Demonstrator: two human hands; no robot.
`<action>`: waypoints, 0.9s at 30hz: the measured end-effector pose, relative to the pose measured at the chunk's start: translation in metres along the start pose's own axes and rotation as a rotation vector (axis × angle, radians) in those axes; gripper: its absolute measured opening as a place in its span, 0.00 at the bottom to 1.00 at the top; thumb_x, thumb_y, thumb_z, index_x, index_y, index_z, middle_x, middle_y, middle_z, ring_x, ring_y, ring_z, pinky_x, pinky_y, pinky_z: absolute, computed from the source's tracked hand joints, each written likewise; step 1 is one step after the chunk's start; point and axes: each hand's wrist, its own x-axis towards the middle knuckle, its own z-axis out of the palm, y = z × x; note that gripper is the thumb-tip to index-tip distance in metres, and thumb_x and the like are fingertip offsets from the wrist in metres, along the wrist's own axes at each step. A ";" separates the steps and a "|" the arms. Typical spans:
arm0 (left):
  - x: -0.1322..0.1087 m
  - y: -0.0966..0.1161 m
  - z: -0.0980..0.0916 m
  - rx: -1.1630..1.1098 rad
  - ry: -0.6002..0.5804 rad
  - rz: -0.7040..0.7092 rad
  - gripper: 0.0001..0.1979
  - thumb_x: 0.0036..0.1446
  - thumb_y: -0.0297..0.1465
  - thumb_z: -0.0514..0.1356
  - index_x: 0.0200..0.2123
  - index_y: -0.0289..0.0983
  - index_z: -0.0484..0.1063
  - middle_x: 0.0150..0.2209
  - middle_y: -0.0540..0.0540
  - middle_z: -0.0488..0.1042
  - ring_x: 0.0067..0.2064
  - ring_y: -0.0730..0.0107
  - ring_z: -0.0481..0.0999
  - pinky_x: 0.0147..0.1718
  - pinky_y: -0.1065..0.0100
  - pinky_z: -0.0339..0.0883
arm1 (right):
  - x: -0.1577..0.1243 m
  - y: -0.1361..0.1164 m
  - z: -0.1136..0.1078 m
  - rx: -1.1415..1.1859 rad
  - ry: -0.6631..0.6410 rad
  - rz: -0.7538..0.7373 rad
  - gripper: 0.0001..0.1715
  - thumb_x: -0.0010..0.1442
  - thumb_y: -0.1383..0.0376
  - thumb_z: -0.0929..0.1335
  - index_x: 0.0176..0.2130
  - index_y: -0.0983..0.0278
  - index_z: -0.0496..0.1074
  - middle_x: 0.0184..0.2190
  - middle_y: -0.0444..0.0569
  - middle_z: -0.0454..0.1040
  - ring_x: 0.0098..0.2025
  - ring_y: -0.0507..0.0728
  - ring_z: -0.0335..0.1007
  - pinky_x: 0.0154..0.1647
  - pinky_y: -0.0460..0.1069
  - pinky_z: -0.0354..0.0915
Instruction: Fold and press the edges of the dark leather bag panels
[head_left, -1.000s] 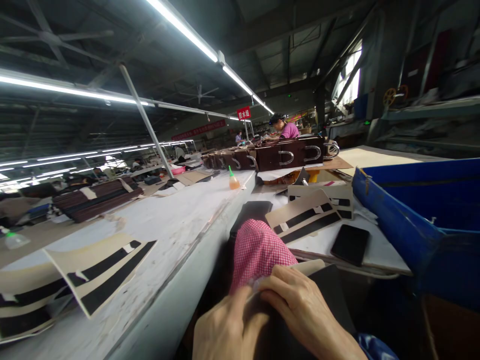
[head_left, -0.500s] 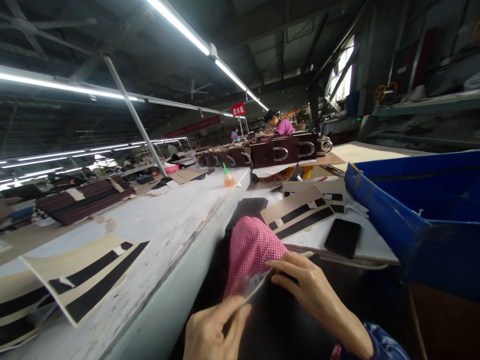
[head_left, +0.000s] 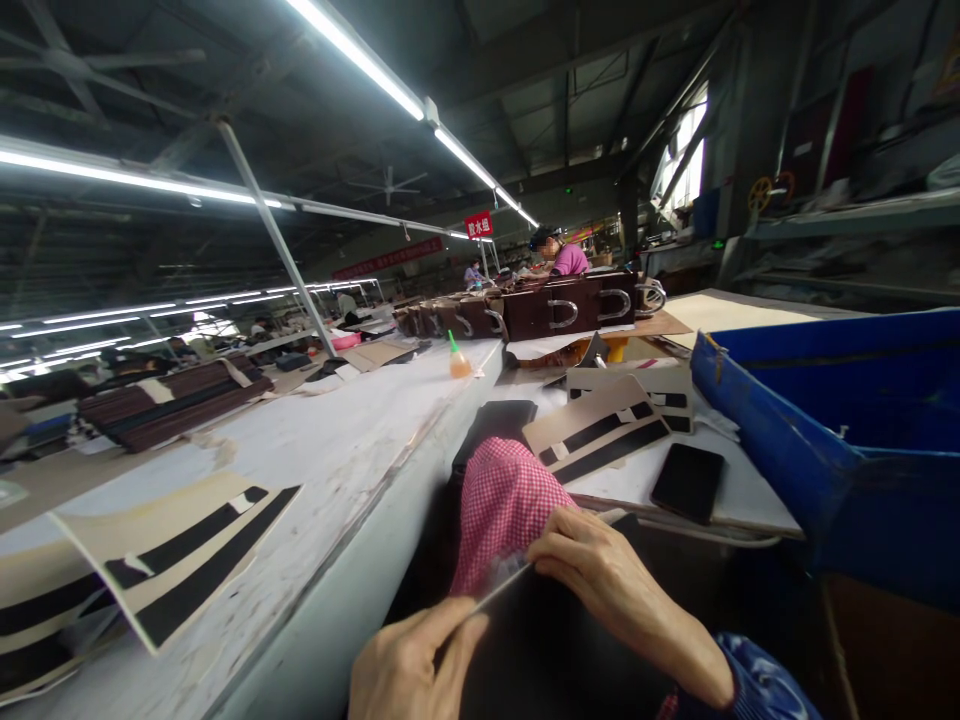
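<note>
Hands farther apart along the black sheet than before

Dark beamed ceiling, bright fluorescent tubes in long rows, ceiling fan at upper left. White-topped table below; pale metal post rising near its left edge. Red sign hanging beyond table's far end. Off to right: bright window, long shelf in shadow.

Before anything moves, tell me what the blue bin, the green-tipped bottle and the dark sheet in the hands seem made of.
Blue bin: probably plastic; scuffed, faintly glossy walls.
Green-tipped bottle: likely plastic; translucent orange body, tapered tip.
Dark sheet: perhaps leather or imitation, unclear which; smooth, matt face, pale edge.
</note>
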 end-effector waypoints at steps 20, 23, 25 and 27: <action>0.029 0.012 0.013 0.066 0.005 -0.178 0.14 0.62 0.28 0.59 0.47 0.45 0.82 0.37 0.47 0.85 0.36 0.61 0.86 0.39 0.69 0.78 | -0.041 0.016 -0.041 -0.190 0.485 0.093 0.16 0.68 0.51 0.66 0.39 0.59 0.74 0.28 0.44 0.77 0.29 0.56 0.75 0.31 0.50 0.70; 0.028 0.007 0.000 -0.045 0.038 -0.062 0.13 0.63 0.32 0.60 0.48 0.44 0.81 0.37 0.48 0.85 0.34 0.65 0.86 0.35 0.75 0.78 | -0.042 0.015 -0.047 -0.013 0.548 0.168 0.17 0.65 0.51 0.69 0.31 0.59 0.75 0.33 0.48 0.77 0.33 0.56 0.77 0.32 0.48 0.73; 0.027 0.008 -0.004 -0.095 0.046 0.003 0.13 0.63 0.32 0.60 0.49 0.45 0.81 0.37 0.48 0.85 0.34 0.67 0.85 0.35 0.77 0.77 | -0.039 0.011 -0.048 0.101 0.581 0.213 0.19 0.64 0.49 0.69 0.29 0.59 0.76 0.43 0.53 0.78 0.44 0.60 0.78 0.41 0.50 0.75; 0.025 0.010 -0.007 -0.148 0.033 0.057 0.13 0.63 0.32 0.60 0.49 0.44 0.80 0.38 0.49 0.85 0.34 0.68 0.85 0.36 0.78 0.77 | -0.038 0.006 -0.049 0.250 0.565 0.309 0.21 0.62 0.48 0.70 0.30 0.60 0.77 0.47 0.55 0.77 0.47 0.62 0.76 0.44 0.51 0.75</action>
